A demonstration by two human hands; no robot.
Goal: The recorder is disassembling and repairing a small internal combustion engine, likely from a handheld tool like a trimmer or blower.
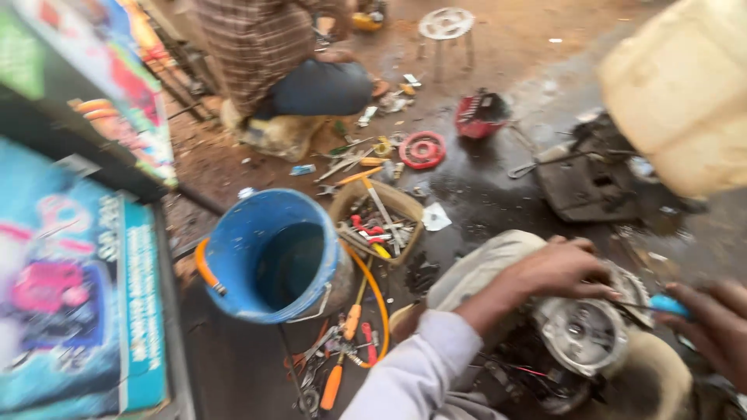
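My left hand [560,268] rests on the top edge of a round silver engine housing [583,336] that sits low in front of me, its fingers curled over the rim. A pale sleeve covers that arm. My right hand [710,327] comes in from the right edge and grips a blue-handled tool [669,305], whose thin shaft points at the housing. Wires and dark engine parts [529,373] show beneath the housing. The picture is blurred by motion.
A blue bucket [272,257] stands to the left, with a box of tools [379,218] behind it and loose screwdrivers [342,362] on the wet ground. Another person [288,62] sits at the back. A cream jerrycan [685,85], a dark engine block [583,180], red parts [422,149] and colourful boards [70,295] surround me.
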